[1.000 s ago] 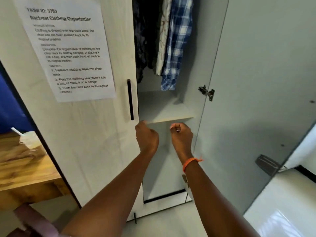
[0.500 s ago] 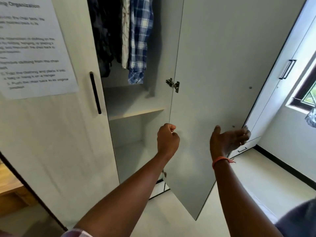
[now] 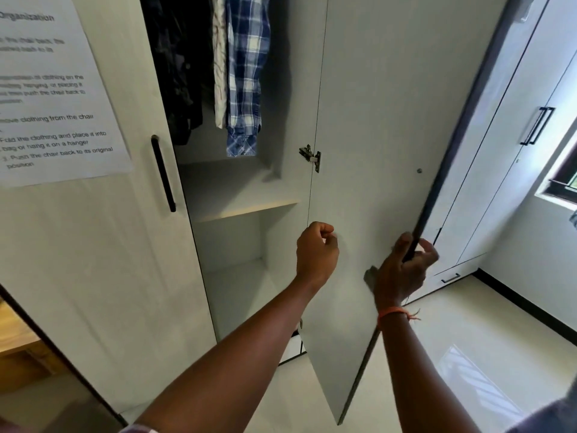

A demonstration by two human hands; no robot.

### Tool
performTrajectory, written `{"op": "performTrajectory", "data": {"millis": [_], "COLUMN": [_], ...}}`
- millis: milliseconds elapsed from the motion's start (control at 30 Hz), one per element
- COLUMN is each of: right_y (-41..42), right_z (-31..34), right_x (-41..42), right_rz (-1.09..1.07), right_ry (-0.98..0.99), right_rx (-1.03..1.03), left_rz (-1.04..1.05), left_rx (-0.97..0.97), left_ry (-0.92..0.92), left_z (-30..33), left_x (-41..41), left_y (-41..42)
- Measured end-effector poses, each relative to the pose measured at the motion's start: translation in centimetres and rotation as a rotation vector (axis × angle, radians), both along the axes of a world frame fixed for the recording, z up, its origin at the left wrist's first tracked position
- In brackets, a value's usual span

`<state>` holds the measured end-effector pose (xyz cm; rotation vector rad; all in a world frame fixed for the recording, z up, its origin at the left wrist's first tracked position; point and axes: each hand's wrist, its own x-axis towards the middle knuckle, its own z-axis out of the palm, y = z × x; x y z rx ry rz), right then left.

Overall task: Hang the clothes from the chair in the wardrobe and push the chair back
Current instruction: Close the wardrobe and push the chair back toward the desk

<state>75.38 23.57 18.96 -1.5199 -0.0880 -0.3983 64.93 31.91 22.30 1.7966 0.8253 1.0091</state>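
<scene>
Step in hand, judged from this view: closing the wardrobe, with the hanging apparently done. The right hand (image 3: pixel 402 270) grips the free edge of the open wardrobe door (image 3: pixel 374 120), fingers curled round the dark edge strip. The left hand (image 3: pixel 317 251) is curled into a loose fist in front of the door's inner face, holding nothing; whether it touches the panel cannot be told. The clothes hang inside the wardrobe (image 3: pixel 237 189): a blue plaid shirt (image 3: pixel 246 73), a pale garment (image 3: pixel 220 57) just beside it, and dark garments (image 3: pixel 178 64) to the left, all above 1 bare shelf (image 3: pixel 246 207). The chair is not in view. Next move, as a judgement: swing the door toward the closed left door (image 3: pixel 93 245) and keep fingers clear of the closing edge, then turn to find the chair and push it back. Surroundings: a printed task sheet (image 3: pixel 53 89) on the left door beside its black handle (image 3: pixel 163 173), a metal hinge (image 3: pixel 310 156), a second wardrobe (image 3: pixel 505 151) to the right, a glossy pale floor (image 3: pixel 468 354), a window (image 3: pixel 565 182), and a wooden desk (image 3: pixel 15 339) at far left.
</scene>
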Motion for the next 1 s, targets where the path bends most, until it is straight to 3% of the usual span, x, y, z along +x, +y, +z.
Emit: {"op": "performTrajectory", "data": {"millis": [167,300,467,700,800,1000], "right_y": [2.0,5.2,9.7,15.0,16.0,18.0], "right_z": [-0.3,-0.1,1.6,6.8,7.1,7.4], "right_x": [-8.3,-12.6,-16.4,-17.5,-16.6,-14.8], "right_rz": [0.202,0.396,0.559,0.717,0.890,1.127], "right_ry": [-0.217,-0.257,-0.358,-0.333,-0.210,-0.339], "right_rx": [-0.036,-0.143,-0.371,-0.126,-0.062,-0.149], "left_rz": [0.000,0.243,0.326,0.329,0.517,0.666], "left_rx": [0.011,0.025,-0.008,0.167,0.186,0.105], "left_ry": [-0.066,-0.077,-0.092,0.169,0.142,0.119], "left_z": [1.9,2.7,2.1,3.5,4.7,6.2], "left_x": [-1.7,-6.2,-12.7,-17.9,-19.4,-19.9], "left_y": [-0.3,2.0,6.0,10.2,12.7,17.9]}}
